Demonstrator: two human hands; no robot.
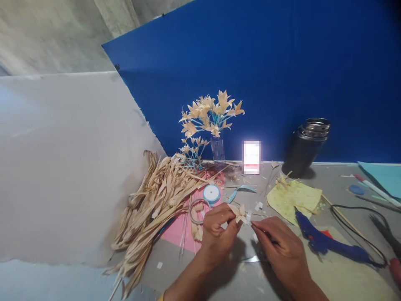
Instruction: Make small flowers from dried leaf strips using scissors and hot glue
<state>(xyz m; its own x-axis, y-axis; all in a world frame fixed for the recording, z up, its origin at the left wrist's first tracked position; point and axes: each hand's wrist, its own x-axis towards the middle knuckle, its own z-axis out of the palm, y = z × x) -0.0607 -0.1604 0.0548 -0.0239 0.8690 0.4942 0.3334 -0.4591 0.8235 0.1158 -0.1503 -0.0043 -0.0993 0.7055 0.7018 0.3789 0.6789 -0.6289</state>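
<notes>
The left hand (221,228) has its grip pinched closed on a pale flower (239,214), held above the desk (175,267) with the petals facing up. The right hand (283,246) has thumb and forefinger closed together at the edge of a small clear strip (248,217) just beside the flower; whether the strip is caught between them, I cannot tell.

Beyond the left hand lie a grey tape ring (190,212) and a ribbon spool (211,193), its white face carrying a central mark too small to read. A pink sheet (175,232) lies under them, with a heap of dry husks (150,217) partly over it. Right of the right hand is a blue glue gun (338,247), any lettering on it indistinct, near a yellow-green sheet (293,194). Farther back stand a clear vase (218,150) of pale flowers on blue stems, a bright screen (252,157) whose contents are blurred beyond reading, and a dark, uncapped flask (302,150), tilted in view, before a blue board (282,62).
</notes>
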